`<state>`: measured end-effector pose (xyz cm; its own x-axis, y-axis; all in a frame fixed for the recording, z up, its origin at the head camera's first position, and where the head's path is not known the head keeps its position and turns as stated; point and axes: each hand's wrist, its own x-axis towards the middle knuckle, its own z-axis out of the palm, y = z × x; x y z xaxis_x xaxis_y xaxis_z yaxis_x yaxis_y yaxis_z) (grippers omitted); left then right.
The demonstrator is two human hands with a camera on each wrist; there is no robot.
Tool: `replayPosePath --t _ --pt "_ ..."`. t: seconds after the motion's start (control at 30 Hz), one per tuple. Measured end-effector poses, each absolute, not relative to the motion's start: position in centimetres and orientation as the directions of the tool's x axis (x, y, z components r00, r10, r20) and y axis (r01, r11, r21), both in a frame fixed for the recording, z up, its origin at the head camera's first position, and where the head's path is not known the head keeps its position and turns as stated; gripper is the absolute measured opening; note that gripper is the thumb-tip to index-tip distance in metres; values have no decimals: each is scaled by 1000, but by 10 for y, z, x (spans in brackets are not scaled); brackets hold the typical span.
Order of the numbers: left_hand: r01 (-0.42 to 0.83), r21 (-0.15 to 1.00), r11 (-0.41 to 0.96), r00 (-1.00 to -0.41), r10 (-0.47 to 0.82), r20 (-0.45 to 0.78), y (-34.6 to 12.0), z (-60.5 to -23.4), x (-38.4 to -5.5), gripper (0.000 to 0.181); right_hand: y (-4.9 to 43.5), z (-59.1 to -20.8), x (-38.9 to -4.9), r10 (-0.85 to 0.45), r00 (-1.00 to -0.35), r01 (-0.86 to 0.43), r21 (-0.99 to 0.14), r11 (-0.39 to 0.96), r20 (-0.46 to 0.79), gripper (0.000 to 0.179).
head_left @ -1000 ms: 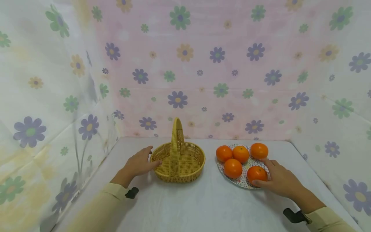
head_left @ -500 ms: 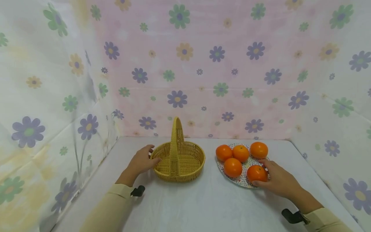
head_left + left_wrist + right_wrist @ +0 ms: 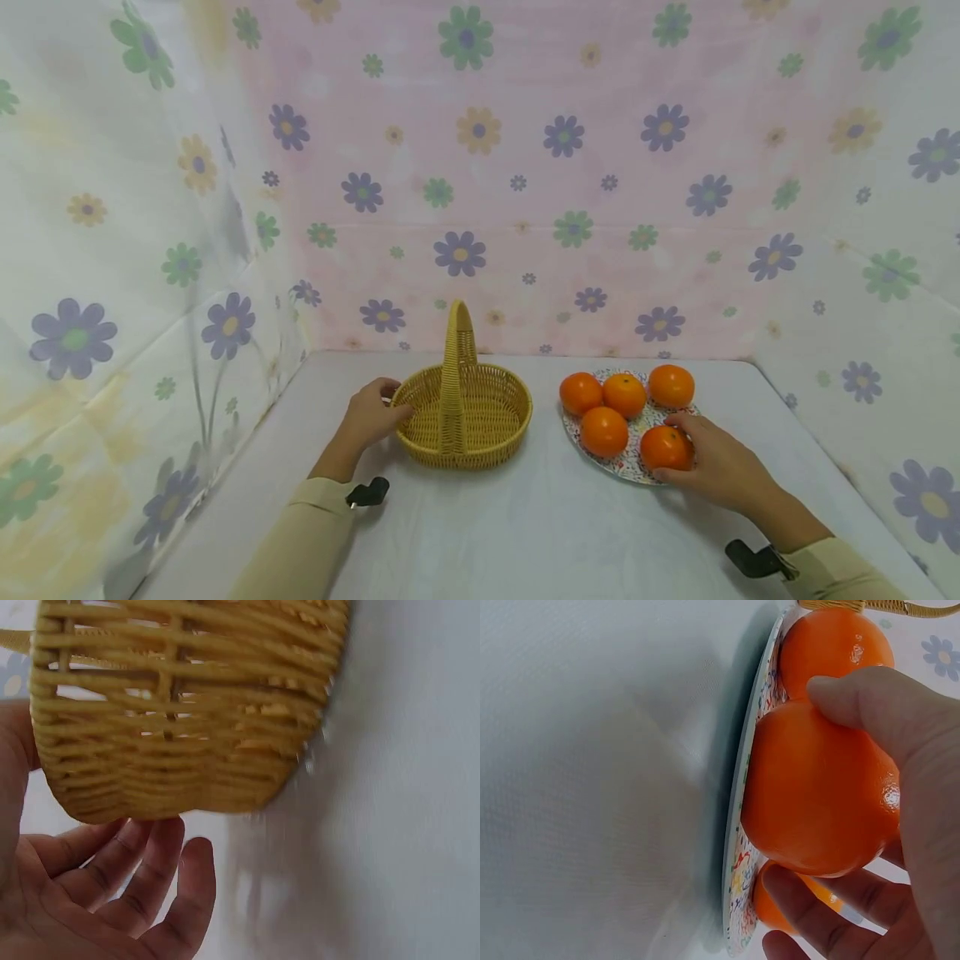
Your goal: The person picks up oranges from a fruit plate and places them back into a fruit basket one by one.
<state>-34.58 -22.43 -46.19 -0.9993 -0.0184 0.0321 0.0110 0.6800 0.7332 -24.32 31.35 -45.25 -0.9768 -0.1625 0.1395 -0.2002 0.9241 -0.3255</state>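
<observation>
My left hand (image 3: 371, 415) holds the left rim of a yellow wicker basket (image 3: 480, 457) with a tall arched handle. Its thumb reaches over the rim inside, while in the left wrist view the curled fingers (image 3: 161, 862) touch the outer wall. On the right, my right hand (image 3: 723, 462) grips an orange (image 3: 663, 450) at the near right of a speckled round plate (image 3: 633, 457). Thumb and fingers lie on opposite sides of this orange in the right wrist view, and it appears to rest on the plate. Part of it is hidden by the hand.
Several other oranges share the plate: one at the back right (image 3: 671, 386), the rest grouped on the left, including a front one (image 3: 604, 432). A white cloth (image 3: 480, 533) covers the table. Flower-printed sheets (image 3: 525, 167) stand behind and at both sides.
The left hand has moved slightly right and closed in on the basket rim. The right hand's fingers have closed round the near right orange. Basket and plate stay put.
</observation>
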Motion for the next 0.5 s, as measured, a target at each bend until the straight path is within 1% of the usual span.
replayPosePath --t 0.2,0.37,0.5 --pt "-98 854 511 -995 -78 -68 -223 -466 -347 59 311 -451 -243 -156 -979 -194 -344 919 135 86" --pt "-146 906 398 -988 -109 -111 -220 -465 -346 53 312 -446 -240 -152 -976 -200 -367 908 155 88" --pt "-176 920 351 -982 -129 -139 -218 -465 -345 48 313 -440 -239 -166 -969 -228 -400 888 185 85"
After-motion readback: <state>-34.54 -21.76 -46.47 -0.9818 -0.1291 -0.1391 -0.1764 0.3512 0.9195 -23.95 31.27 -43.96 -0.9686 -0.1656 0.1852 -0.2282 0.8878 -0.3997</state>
